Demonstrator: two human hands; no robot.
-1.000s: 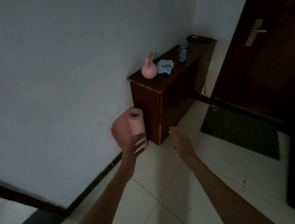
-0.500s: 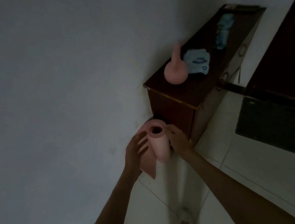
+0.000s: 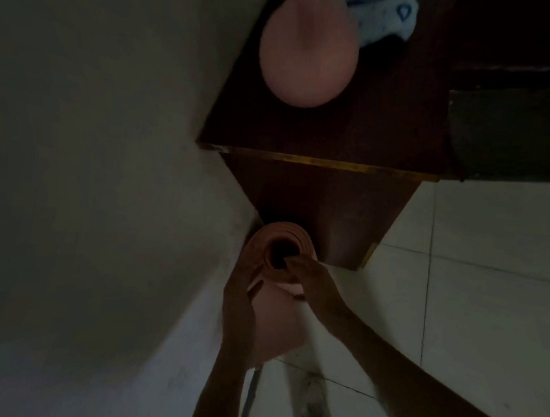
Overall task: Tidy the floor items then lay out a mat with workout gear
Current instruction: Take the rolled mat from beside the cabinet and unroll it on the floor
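i see right hand [image 3: 311,278] fingers curled over top rim of rolled pink mat [image 3: 277,241], fingertips dipping into hollow core. left hand [image 3: 240,299] cups roll's wall side, fingers bent around it. mat stands upright between wall [image 3: 90,161] and dark cabinet [image 3: 327,199], beyond fingers; pink kettlebell [image 3: 309,53] on cabinet top.

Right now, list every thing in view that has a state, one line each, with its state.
Pink mat: rolled up, standing on end in the corner between wall and cabinet.
Left hand: wrapped round the roll's side.
Right hand: gripping the roll's top rim, fingers at the core.
Pink kettlebell: upright on the cabinet top.
Pale blue item: lying beside the kettlebell; blurred.
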